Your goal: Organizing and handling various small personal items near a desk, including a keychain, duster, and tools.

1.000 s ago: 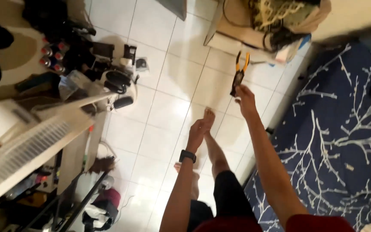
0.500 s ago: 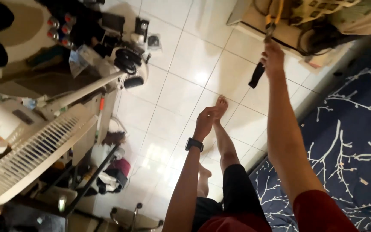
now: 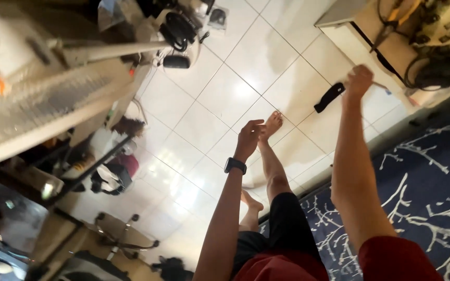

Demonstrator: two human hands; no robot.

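My right hand [image 3: 359, 80] is stretched out over the white tiled floor [image 3: 220, 93] and shut on a tool whose black handle [image 3: 328, 97] sticks out to the left of the fist. A thin pale part shows on the fist's other side. My left hand [image 3: 249, 137], with a black watch [image 3: 234, 165] on the wrist, hovers lower with its fingers loosely bent and nothing in it. It is just beside my bare foot [image 3: 272, 125]. My legs in black shorts reach forward between both arms.
A low box [image 3: 363, 31] with cables and an orange item stands at the top right. A dark blue rug [image 3: 433, 182] with white branch pattern lies on the right. A cluttered white rack [image 3: 37, 104] and black bags fill the left. A chair base [image 3: 115, 239] stands at the lower left.
The view has swung, so the box and my right hand have shifted. The tool in my right hand has dropped from upright to nearly level, close to the box's edge. My left hand stays near my foot.
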